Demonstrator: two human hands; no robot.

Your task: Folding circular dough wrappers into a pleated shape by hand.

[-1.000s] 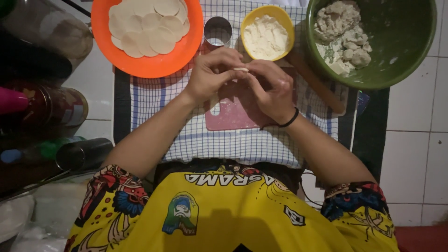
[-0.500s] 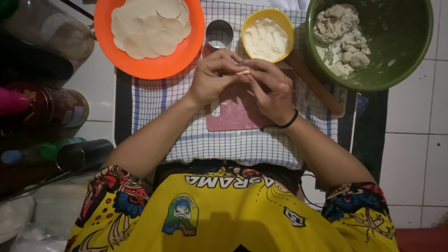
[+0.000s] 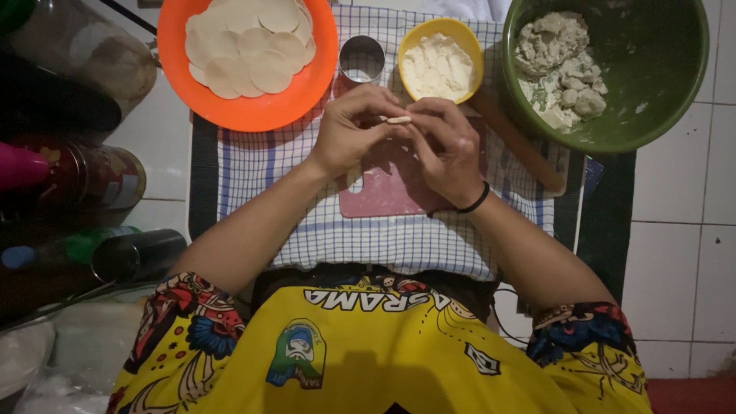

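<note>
Both hands held together above a pink cutting board (image 3: pixel 387 192), over a checked cloth (image 3: pixel 307 230). Left hand (image 3: pixel 349 134) curled nearly closed, fingertips pinching one edge of a small pale dumpling (image 3: pixel 398 119). Right hand (image 3: pixel 452 146) also curled in, thumb and first fingers pressing the other edge; a black band (image 3: pixel 477 202) around that wrist. Dumpling held in the air between the two sets of fingertips, just in front of a yellow bowl (image 3: pixel 441 31) with white flour inside. Only a thin strip of dough visible; the rest hidden by the fingers, so impossible to say how much of the seam is closed.

Near the hands: a small metal cup (image 3: pixel 361 58) beside the yellow bowl, an orange plate (image 3: pixel 253 107) with round flat wrappers (image 3: pixel 249 46) further left, a green bowl (image 3: pixel 659 84) with lumps of filling at the right, and a wooden rolling pin (image 3: pixel 521 142) lying partly under the right hand's side.

Possible trouble, as a judgement only: too hard a pinch could tear the thin dough and let filling out. An uneven press may leave a gap in the seam. Sticky fingertips could pull the edge open again. A loose grip could drop the dumpling on the board and flatten it.
</note>
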